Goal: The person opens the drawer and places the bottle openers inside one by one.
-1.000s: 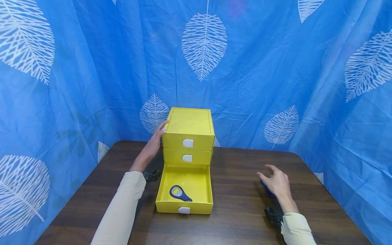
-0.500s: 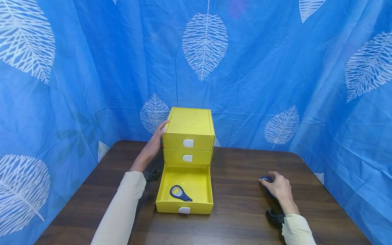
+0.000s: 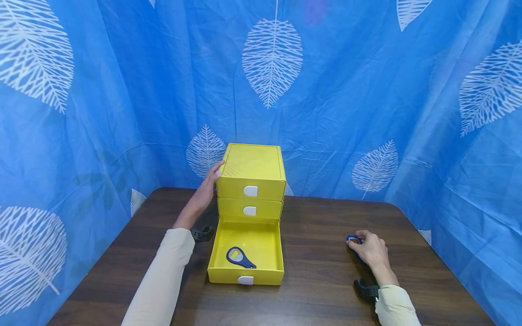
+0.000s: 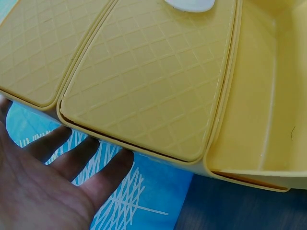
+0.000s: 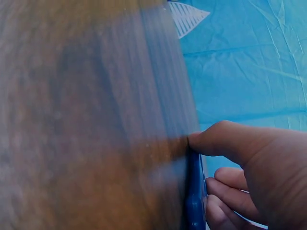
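Observation:
A yellow drawer unit (image 3: 250,189) stands on the dark wooden table, its bottom drawer (image 3: 261,240) pulled out. Inside that drawer lies a bottle opener (image 3: 246,262) with a blue rim and metal head. My left hand (image 3: 204,192) rests on the unit's left side, and its fingers (image 4: 108,175) extend against the wall in the left wrist view. At the right of the table, my right hand (image 3: 374,250) pinches a second blue bottle opener (image 5: 195,191) between thumb and fingers. Much of this opener is hidden by the hand in the head view; it looks low, at the tabletop.
The two upper drawers with white pull tabs (image 3: 250,190) are pushed in. A blue curtain (image 3: 334,90) with white leaf prints hangs behind and beside the table (image 3: 314,271). Black straps (image 3: 365,288) sit at both wrists.
My right hand has lowered onto the bottle opener at the right and closed thumb and fingers on it. The left hand and the drawers have stayed in place.

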Action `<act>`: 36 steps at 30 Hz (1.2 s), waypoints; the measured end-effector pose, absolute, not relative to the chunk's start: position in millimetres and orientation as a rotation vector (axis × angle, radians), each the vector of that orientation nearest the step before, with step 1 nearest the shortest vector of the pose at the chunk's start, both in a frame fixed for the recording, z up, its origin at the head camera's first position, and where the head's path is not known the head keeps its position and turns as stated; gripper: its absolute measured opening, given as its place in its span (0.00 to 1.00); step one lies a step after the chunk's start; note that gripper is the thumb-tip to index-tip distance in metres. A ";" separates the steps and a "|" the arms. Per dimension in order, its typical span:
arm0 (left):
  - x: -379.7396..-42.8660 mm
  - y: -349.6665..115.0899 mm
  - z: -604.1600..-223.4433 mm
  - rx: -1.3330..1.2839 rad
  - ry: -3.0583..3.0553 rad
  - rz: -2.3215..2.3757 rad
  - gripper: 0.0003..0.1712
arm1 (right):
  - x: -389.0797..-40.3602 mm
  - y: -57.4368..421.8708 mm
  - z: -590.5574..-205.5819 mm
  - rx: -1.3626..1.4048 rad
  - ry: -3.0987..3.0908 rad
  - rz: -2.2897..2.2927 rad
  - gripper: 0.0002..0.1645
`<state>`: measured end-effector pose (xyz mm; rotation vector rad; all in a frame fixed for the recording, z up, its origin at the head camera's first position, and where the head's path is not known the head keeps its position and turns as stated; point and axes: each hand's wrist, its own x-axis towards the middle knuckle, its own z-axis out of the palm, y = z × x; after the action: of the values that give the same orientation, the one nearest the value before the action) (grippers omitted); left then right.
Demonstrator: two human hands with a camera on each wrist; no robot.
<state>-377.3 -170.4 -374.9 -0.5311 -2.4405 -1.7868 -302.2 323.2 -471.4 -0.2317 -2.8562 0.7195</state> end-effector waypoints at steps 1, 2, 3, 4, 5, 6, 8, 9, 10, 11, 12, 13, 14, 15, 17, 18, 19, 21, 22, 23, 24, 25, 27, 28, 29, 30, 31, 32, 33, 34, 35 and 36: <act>-377.3 -170.5 -374.9 -0.529 -2.443 -1.782 0.37 | -302.0 323.0 -471.6 -0.233 -2.855 0.726 0.32; -377.2 -170.7 -375.0 -0.524 -2.448 -1.776 0.37 | -302.0 322.8 -471.6 -0.234 -2.853 0.732 0.32; -377.3 -170.8 -375.3 -0.522 -2.450 -1.772 0.37 | -301.8 322.3 -471.4 -0.235 -2.851 0.737 0.32; -377.6 -171.1 -375.6 -0.519 -2.452 -1.769 0.37 | -301.7 321.7 -471.0 -0.238 -2.848 0.744 0.32; -377.6 -171.3 -375.7 -0.517 -2.455 -1.766 0.37 | -302.0 321.1 -470.7 -0.243 -2.844 0.752 0.32; -377.6 -171.5 -376.1 -0.515 -2.456 -1.764 0.38 | -302.1 320.4 -470.4 -0.246 -2.838 0.760 0.32; -377.6 -171.6 -376.6 -0.514 -2.457 -1.764 0.38 | -302.4 319.3 -470.2 -0.250 -2.823 0.776 0.33; -377.4 -171.6 -376.5 -0.514 -2.457 -1.764 0.38 | -302.6 318.6 -470.0 -0.248 -2.814 0.783 0.33; -377.2 -171.6 -376.4 -0.511 -2.458 -1.765 0.38 | -302.7 317.8 -469.4 -0.245 -2.804 0.790 0.34; -377.0 -171.5 -376.3 -0.511 -2.458 -1.764 0.38 | -302.7 316.9 -468.7 -0.240 -2.794 0.797 0.34; -377.1 -171.5 -376.4 -0.511 -2.457 -1.765 0.37 | -302.5 315.9 -467.7 -0.230 -2.784 0.803 0.34; -377.1 -171.4 -376.3 -0.511 -2.456 -1.766 0.37 | -302.4 314.8 -466.4 -0.223 -2.775 0.809 0.35; -377.0 -171.2 -375.9 -0.510 -2.456 -1.767 0.37 | -302.0 313.3 -464.9 -0.216 -2.765 0.815 0.35; -377.1 -171.1 -376.2 -0.508 -2.455 -1.768 0.37 | -301.5 311.7 -463.2 -0.208 -2.757 0.819 0.35; -377.5 -170.9 -376.4 -0.513 -2.450 -1.769 0.37 | -300.4 307.9 -459.2 -0.193 -2.737 0.828 0.34; -377.5 -170.8 -376.4 -0.514 -2.447 -1.768 0.37 | -300.2 305.9 -457.0 -0.182 -2.726 0.827 0.34; -377.5 -170.5 -376.4 -0.515 -2.444 -1.768 0.37 | -300.0 303.7 -455.2 -0.175 -2.716 0.830 0.33; -377.7 -170.3 -377.1 -0.516 -2.439 -1.768 0.37 | -299.6 298.6 -450.4 -0.160 -2.692 0.836 0.32; -377.5 -170.3 -376.8 -0.515 -2.438 -1.768 0.37 | -299.5 295.6 -448.2 -0.150 -2.682 0.835 0.32; -377.7 -170.3 -377.1 -0.513 -2.437 -1.770 0.37 | -299.6 292.8 -446.0 -0.140 -2.674 0.834 0.32; -377.6 -170.3 -377.1 -0.513 -2.437 -1.770 0.37 | -299.5 289.8 -444.1 -0.130 -2.666 0.837 0.32; -377.3 -170.4 -377.1 -0.512 -2.437 -1.772 0.37 | -299.4 286.8 -442.1 -0.124 -2.661 0.837 0.31; -377.1 -170.6 -377.1 -0.509 -2.436 -1.775 0.37 | -299.2 281.6 -437.9 -0.103 -2.656 0.840 0.31; -376.9 -170.6 -377.0 -0.505 -2.438 -1.772 0.37 | -298.8 279.0 -435.5 -0.091 -2.654 0.842 0.31; -376.9 -170.7 -377.1 -0.505 -2.438 -1.772 0.38 | -298.7 276.8 -433.3 -0.082 -2.651 0.850 0.31; -376.6 -170.7 -377.0 -0.506 -2.438 -1.770 0.37 | -298.4 274.5 -431.1 -0.070 -2.650 0.855 0.31; -376.6 -170.6 -376.9 -0.503 -2.438 -1.772 0.37 | -298.2 272.4 -429.0 -0.059 -2.650 0.860 0.31; -376.7 -170.4 -376.9 -0.503 -2.437 -1.775 0.37 | -297.9 270.4 -426.9 -0.047 -2.647 0.865 0.31; -376.8 -170.2 -376.8 -0.507 -2.435 -1.778 0.37 | -297.8 268.2 -424.9 -0.034 -2.642 0.866 0.31; -376.4 -170.1 -376.5 -0.512 -2.433 -1.781 0.37 | -297.5 266.0 -423.0 -0.020 -2.637 0.863 0.30; -376.4 -169.9 -376.4 -0.518 -2.430 -1.787 0.37 | -297.2 263.6 -421.3 -0.006 -2.633 0.861 0.30; -376.1 -169.8 -376.2 -0.519 -2.428 -1.793 0.37 | -296.8 261.0 -419.7 0.010 -2.629 0.856 0.30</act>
<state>-376.1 -169.8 -376.2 -0.5192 -2.4285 -1.7928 -296.8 261.0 -419.7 0.0100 -2.6285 0.8563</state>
